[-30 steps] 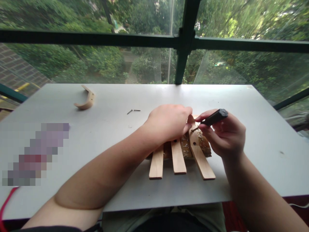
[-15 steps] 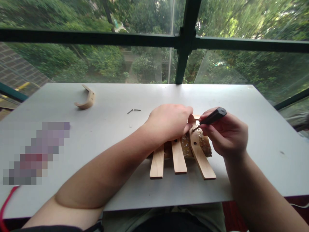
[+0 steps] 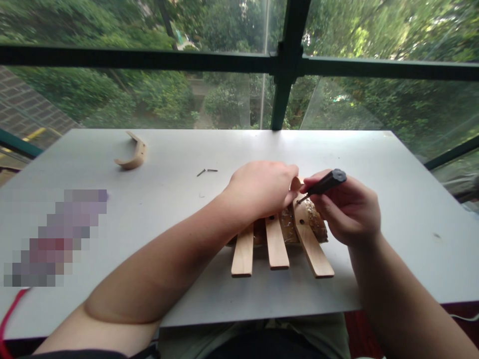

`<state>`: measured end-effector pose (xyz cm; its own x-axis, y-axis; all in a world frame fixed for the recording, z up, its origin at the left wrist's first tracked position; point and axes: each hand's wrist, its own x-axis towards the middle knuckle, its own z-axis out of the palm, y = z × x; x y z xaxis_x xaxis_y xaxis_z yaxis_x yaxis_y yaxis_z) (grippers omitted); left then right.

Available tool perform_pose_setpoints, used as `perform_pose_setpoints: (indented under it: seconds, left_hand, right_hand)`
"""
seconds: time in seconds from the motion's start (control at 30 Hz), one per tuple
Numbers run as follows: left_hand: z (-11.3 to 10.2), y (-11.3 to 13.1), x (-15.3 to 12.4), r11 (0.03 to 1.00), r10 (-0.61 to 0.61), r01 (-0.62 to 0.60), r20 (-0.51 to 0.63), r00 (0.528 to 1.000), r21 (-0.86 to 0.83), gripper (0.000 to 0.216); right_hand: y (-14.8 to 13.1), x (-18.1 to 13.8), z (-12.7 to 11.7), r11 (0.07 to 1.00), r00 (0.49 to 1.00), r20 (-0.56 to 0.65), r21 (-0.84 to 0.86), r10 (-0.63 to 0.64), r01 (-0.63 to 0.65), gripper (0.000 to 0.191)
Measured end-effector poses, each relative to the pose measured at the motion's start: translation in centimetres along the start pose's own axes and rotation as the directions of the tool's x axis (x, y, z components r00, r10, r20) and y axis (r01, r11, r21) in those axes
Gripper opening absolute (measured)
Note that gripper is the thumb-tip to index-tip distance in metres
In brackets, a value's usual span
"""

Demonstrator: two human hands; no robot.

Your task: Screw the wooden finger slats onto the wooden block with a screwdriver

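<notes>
The right hand (image 3: 348, 209), at three o'clock of the brown block (image 3: 288, 232), had its fingers closed round a black driver (image 3: 324, 183), tip at the farther hole of the right slat (image 3: 316, 252). The left hand (image 3: 260, 189), toward eleven, seemed to pinch that slat's far end, most fingers hidden. The step in hand looked like turning a screw, though its head was too small to make out; the next move would call for a seated tip and a firm brace. The middle slat (image 3: 277, 249) and left slat (image 3: 242, 254) lay across the block, pointing near six. Two screws (image 3: 212, 170) lay toward ten, a curved piece (image 3: 139, 154) well beyond, all on the table (image 3: 411, 199).
</notes>
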<state>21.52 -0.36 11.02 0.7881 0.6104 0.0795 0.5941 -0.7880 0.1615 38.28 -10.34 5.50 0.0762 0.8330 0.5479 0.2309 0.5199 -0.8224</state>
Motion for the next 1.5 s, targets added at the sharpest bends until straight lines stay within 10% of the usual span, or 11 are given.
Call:
perform_pose_setpoints:
  seconds: [1.1, 1.5]
  left_hand:
    - [0.1, -0.1, -0.1, 1.000, 0.006, -0.006, -0.016, 1.000, -0.011, 0.018]
    - [0.2, 0.0, 0.0, 1.000, -0.011, 0.010, -0.010, 1.000, -0.025, 0.018]
  right_hand:
    - [0.9, -0.7, 0.2, 0.970, 0.997, 0.038, 0.227, 0.074, -0.080, 0.019]
    - [0.5, -0.5, 0.2, 0.993, 0.995, 0.004, 0.068, 0.099, -0.099, 0.025]
